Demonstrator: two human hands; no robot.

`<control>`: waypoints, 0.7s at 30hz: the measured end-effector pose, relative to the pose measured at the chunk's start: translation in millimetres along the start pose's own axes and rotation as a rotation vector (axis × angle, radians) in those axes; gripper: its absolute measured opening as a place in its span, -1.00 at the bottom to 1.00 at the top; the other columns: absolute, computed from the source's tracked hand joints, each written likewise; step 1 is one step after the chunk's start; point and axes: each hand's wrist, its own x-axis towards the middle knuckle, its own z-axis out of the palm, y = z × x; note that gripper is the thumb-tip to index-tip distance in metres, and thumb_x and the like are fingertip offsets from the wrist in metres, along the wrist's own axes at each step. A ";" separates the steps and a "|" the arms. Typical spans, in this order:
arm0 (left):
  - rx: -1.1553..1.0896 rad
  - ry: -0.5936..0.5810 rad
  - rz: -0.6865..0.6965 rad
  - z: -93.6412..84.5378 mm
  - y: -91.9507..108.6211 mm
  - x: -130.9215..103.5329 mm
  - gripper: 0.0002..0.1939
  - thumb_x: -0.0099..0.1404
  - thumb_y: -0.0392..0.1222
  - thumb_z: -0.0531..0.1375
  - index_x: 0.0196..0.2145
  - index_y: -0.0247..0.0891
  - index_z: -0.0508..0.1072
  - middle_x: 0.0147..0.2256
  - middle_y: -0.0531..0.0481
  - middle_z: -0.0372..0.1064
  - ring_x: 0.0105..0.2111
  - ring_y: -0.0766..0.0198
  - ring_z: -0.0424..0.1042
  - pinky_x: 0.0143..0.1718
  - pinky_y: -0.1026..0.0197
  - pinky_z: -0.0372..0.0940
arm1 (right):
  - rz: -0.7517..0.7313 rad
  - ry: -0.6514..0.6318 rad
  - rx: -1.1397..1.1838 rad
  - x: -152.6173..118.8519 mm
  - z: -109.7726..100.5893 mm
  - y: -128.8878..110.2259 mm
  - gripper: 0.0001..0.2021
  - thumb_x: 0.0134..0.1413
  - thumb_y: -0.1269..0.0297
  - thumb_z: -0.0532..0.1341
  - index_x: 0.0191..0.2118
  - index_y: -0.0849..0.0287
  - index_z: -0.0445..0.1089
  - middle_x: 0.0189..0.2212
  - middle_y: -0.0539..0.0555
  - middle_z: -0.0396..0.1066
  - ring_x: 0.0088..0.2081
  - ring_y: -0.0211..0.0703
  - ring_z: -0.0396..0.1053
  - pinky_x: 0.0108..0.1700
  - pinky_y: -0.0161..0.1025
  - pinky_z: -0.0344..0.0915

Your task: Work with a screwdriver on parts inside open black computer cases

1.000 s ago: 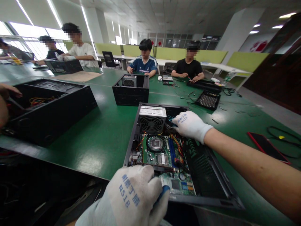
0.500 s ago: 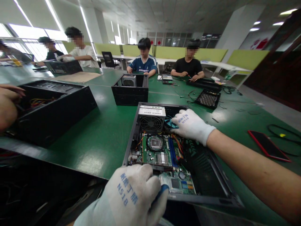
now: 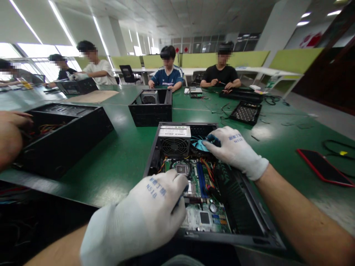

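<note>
On the green table (image 3: 133,151), lower centre of the frame, an open case (image 3: 233,238) lies flat.
Its board (image 3: 195,194) faces up, likely for easy reach. The left hand (image 3: 155,210) curls over it; whether it grasps anything I cannot tell. The right hand (image 3: 233,147) bends at the blue fan (image 3: 198,145)'s edge, near mid-frame, perhaps steadying it; a grip cannot be confirmed.

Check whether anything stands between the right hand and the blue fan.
Nothing visible does. The right hand overlaps the right edge of the fan in this view; actual contact is unclear. The power supply sits left of it, and the left hand is over the board, out of the way.
</note>
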 end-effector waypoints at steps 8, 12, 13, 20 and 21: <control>0.204 -0.476 -0.079 16.7 -25.8 103.5 -0.68 0.39 -0.22 0.09 0.02 -0.39 0.46 -0.03 -0.31 0.53 -0.05 -0.07 0.57 0.00 -0.01 0.45 | -0.057 0.024 0.117 3.5 -0.9 -2.7 -0.63 0.34 -0.01 0.17 -0.18 0.22 0.53 -0.19 0.18 0.52 -0.11 0.01 0.40 -0.02 -0.15 0.22; 0.283 -0.679 -0.080 40.0 -34.7 139.1 -0.59 0.27 -0.24 0.21 0.06 -0.38 0.48 0.05 -0.35 0.52 0.00 -0.10 0.56 -0.02 0.02 0.46 | -0.068 0.031 0.156 2.9 1.8 -0.1 -0.64 0.34 0.00 0.17 -0.19 0.21 0.52 -0.18 0.17 0.52 -0.14 -0.01 0.39 -0.05 -0.16 0.21; 0.295 -0.706 -0.075 46.4 -37.3 144.2 -0.56 0.24 -0.24 0.23 0.07 -0.37 0.48 0.06 -0.35 0.51 0.01 -0.10 0.55 -0.01 0.03 0.46 | -0.067 0.037 0.168 2.3 2.4 0.5 -0.65 0.34 0.00 0.17 -0.20 0.21 0.51 -0.18 0.17 0.51 -0.14 -0.02 0.39 -0.06 -0.17 0.21; 0.308 -0.731 -0.027 72.0 -54.2 152.2 -0.47 0.15 -0.22 0.32 0.09 -0.30 0.47 0.06 -0.27 0.52 0.03 -0.05 0.54 0.03 0.09 0.44 | -0.088 0.070 0.172 -2.3 5.5 2.7 -0.65 0.33 -0.01 0.18 -0.20 0.21 0.50 -0.22 0.17 0.50 -0.17 -0.02 0.36 -0.08 -0.16 0.18; 0.305 -0.721 -0.023 72.4 -55.2 151.5 -0.48 0.15 -0.23 0.32 0.09 -0.31 0.47 0.06 -0.29 0.52 0.03 -0.05 0.54 0.03 0.09 0.44 | -0.091 0.068 0.173 -2.6 5.7 2.6 -0.65 0.33 -0.01 0.18 -0.21 0.21 0.50 -0.22 0.16 0.50 -0.18 -0.03 0.36 -0.08 -0.16 0.18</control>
